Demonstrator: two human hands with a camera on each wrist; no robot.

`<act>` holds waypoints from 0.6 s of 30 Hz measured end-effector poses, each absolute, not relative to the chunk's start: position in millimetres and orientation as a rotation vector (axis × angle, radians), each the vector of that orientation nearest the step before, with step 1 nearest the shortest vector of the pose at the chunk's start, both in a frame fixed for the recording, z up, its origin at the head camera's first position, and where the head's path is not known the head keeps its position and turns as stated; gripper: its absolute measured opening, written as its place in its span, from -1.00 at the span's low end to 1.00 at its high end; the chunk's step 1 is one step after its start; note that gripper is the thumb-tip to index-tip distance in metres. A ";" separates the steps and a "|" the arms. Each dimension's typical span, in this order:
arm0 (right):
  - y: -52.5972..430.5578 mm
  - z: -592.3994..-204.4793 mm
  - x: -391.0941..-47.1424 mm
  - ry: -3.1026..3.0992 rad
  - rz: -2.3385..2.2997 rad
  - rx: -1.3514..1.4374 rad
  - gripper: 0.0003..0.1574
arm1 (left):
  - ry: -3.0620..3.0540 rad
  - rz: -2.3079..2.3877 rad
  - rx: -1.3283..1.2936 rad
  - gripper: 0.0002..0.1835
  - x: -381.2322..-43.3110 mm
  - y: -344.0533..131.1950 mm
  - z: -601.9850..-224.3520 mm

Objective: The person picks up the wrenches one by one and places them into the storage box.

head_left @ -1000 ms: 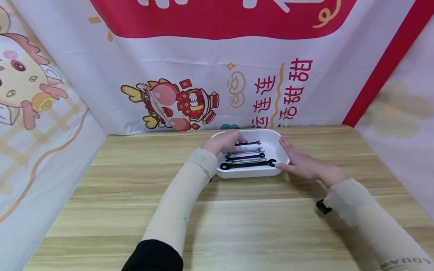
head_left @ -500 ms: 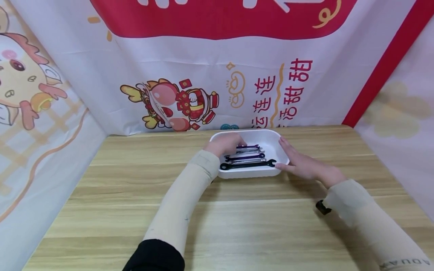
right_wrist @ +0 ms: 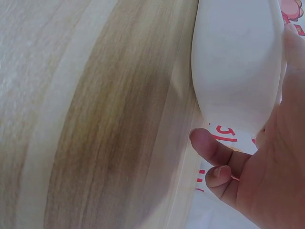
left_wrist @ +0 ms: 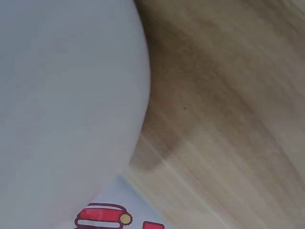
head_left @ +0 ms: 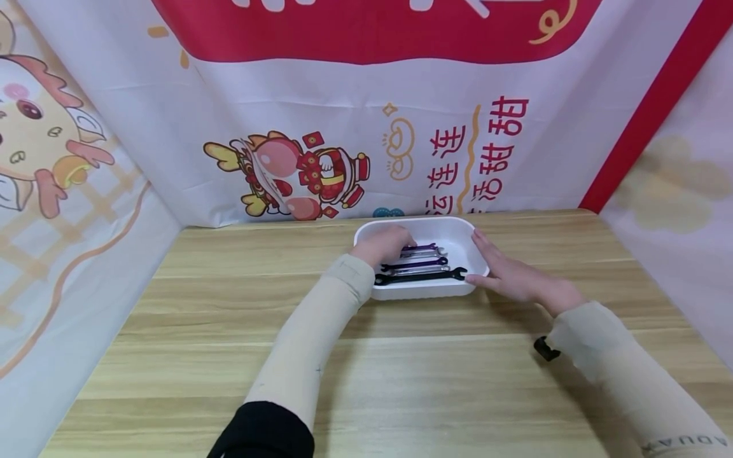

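Observation:
A white plastic tray (head_left: 420, 291) holds several wrenches lying in a row, roughly parallel. My left hand (head_left: 386, 245) reaches in over its left end, fingers curled down, and pinches a small purple wrench (head_left: 426, 247) at the back of the row. The fingertips are partly hidden. In front of it lie a silver wrench (head_left: 429, 254), another purple wrench (head_left: 420, 263) and, nearest the front wall, a large black wrench (head_left: 424, 277). My right hand (head_left: 509, 270) holds the tray's right end, thumb and fingers at the rim. The right wrist view shows the tray's outer wall (right_wrist: 238, 62) beside the palm.
The wooden table (head_left: 401, 375) reaches out in front and to both sides of the tray. Close behind stands a printed white cloth backdrop (head_left: 321, 95), with more cloth on the left and right. A black band (head_left: 546, 348) is at the right wrist.
The left hand has shifted slightly toward the front and right, bringing the small purple wrench down closer to the silver one. The right hand stays at the tray's end.

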State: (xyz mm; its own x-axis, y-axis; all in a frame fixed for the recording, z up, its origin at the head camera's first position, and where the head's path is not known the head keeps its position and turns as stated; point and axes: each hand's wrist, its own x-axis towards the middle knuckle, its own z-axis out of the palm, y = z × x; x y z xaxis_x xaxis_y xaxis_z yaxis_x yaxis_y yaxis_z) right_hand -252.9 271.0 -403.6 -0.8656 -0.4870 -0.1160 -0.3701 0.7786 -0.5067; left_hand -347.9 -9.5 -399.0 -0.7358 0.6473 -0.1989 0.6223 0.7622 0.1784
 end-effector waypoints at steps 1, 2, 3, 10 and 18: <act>271.2 -403.6 -253.1 2.732 -0.703 -0.670 0.21 | 2.710 0.144 0.997 -0.44 -348.0 -9.6 -398.9; 271.2 -403.5 -253.3 2.731 -0.703 -0.669 0.21 | 2.708 0.142 1.000 -0.44 -347.9 -9.8 -398.9; 271.3 -403.3 -253.3 2.731 -0.703 -0.668 0.21 | 2.707 0.144 1.001 -0.43 -348.0 -9.9 -398.7; 271.4 -401.2 -253.0 2.730 -0.699 -0.648 0.23 | 2.706 0.164 1.015 -0.50 -347.9 -10.3 -396.6; 271.1 -402.9 -253.6 2.727 -0.708 -0.671 0.22 | 2.699 0.166 0.992 -0.49 -346.6 -10.9 -397.0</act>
